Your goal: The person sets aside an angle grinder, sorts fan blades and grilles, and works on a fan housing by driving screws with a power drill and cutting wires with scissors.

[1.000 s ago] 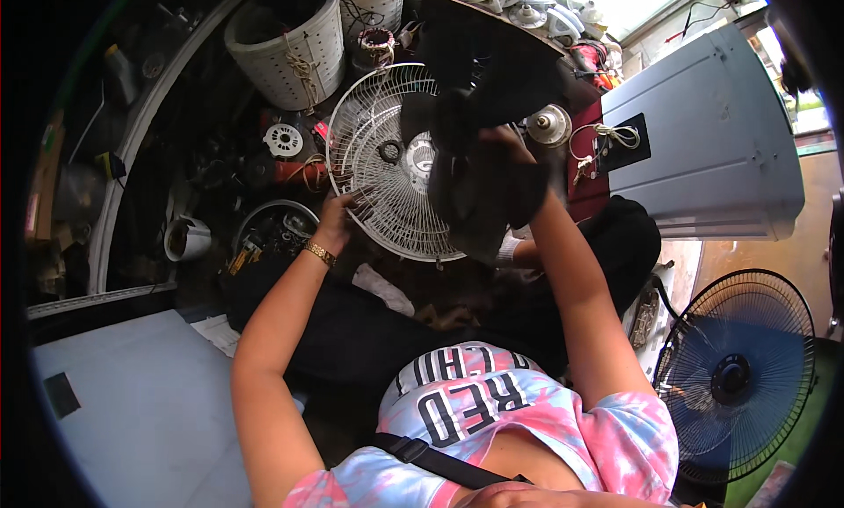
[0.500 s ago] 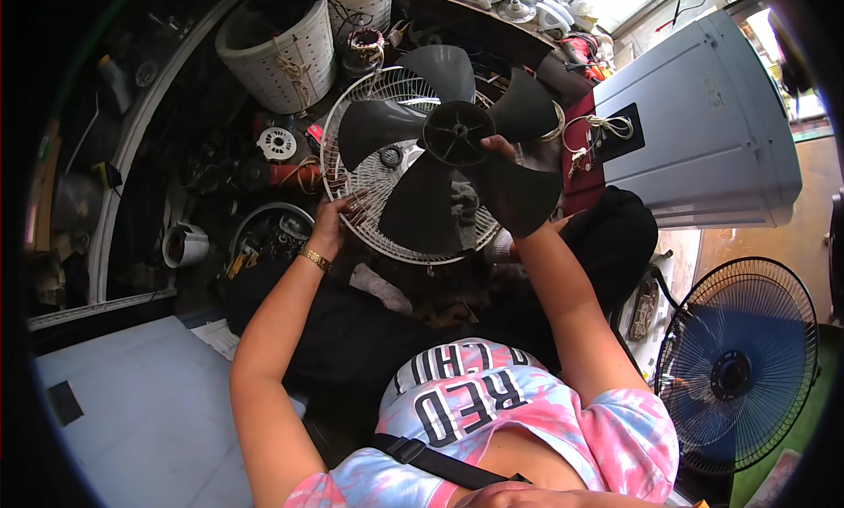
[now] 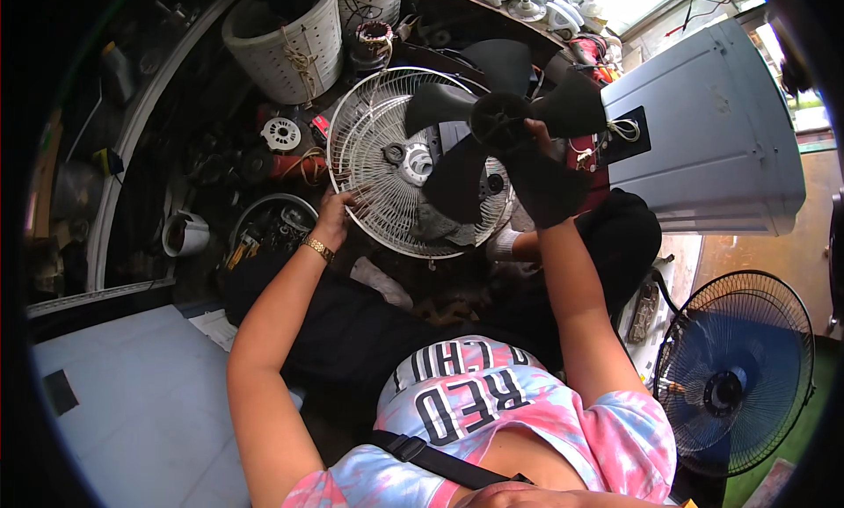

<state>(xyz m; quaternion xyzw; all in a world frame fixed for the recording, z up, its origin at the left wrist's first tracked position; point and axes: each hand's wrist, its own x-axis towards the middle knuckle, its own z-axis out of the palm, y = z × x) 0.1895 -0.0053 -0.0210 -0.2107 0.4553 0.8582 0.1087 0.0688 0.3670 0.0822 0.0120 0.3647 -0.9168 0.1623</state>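
A black fan blade with several broad vanes is in my right hand. The thumb shows beside its hub, while the other fingers are hidden behind the blade. Below and left of it stands a round white wire fan guard, partly covered by the vanes. My left hand has its fingers closed round the guard's left rim. A pale plastic ring sits at the guard's middle. Low inside the guard lies a grey cloth.
White perforated baskets and a copper-wound motor part stand at the back. A bowl of small parts sits left, near a white round cover. A large grey cabinet and a black-caged fan are at right.
My right hand has moved the fan blade to the right, away from the guard's middle, uncovering the pale ring and more wires. My left hand stays on the rim.
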